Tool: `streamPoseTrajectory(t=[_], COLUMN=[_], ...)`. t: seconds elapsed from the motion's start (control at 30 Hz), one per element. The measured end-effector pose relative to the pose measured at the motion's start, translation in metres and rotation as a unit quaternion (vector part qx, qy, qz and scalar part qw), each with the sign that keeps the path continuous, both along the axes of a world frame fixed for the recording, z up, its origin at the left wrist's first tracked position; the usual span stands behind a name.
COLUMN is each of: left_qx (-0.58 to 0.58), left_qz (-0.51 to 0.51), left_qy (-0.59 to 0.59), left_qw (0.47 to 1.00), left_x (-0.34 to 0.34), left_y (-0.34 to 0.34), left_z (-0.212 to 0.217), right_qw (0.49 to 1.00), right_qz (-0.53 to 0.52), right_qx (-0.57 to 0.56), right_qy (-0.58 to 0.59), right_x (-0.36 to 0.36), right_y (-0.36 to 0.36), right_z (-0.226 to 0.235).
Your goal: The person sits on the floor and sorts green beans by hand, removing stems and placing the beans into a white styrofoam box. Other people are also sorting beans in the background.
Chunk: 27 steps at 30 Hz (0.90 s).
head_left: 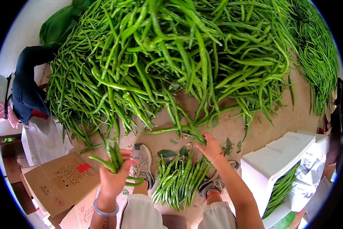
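Note:
A large heap of long green chili peppers [202, 49] spreads over the floor in front of me. My left hand [116, 179], with a bangle at its wrist, is closed around a few green chili peppers [112, 158] above the floor at lower left. At the heap's near edge, my right hand [211, 148] grips the ends of several long chili peppers [194, 133] that point away from me. Between my shoes lies a row of chili peppers [181, 181], roughly lined up lengthwise.
A cardboard box [62, 183] stands at lower left. To the right is a white foam box [272, 156] holding chili peppers and printed paper. Another chili pepper pile [316, 53] lies at far right. A person's dark-clothed leg [26, 91] shows at left; loose leaves [167, 153] dot the floor.

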<state>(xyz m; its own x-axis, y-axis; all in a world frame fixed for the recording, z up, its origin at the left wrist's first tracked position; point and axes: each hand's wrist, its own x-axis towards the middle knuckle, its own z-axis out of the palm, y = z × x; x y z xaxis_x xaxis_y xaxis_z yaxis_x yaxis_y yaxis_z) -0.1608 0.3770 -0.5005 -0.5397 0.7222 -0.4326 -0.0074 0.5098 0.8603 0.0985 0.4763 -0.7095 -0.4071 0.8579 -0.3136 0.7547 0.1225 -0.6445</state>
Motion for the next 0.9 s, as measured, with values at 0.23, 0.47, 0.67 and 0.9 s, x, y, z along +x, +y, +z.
streamPoseTrajectory(t=[0.23, 0.47, 0.67, 0.9], left_qx=[0.022, 0.088, 0.124, 0.122], left_qz=[0.049, 0.093, 0.133, 0.141], left_qy=[0.032, 0.001, -0.148, -0.142], left_qw=[0.998, 0.992, 0.972, 0.972], left_x=[-0.029, -0.031, -0.017, -0.019], left_y=[-0.038, -0.033, -0.019, -0.036], left_z=[-0.017, -0.027, -0.027, -0.033], right_qw=[0.987, 0.908, 0.803, 0.811], right_qz=[0.027, -0.086, -0.283, -0.287], right_qx=[-0.129, -0.335, -0.334, -0.395], right_qy=[-0.092, 0.237, 0.404, 0.323], right_x=[0.018, 0.056, -0.058, -0.100], right_y=[0.011, 0.025, 0.023, 0.037], right_z=[0.009, 0.077, 0.052, 0.012])
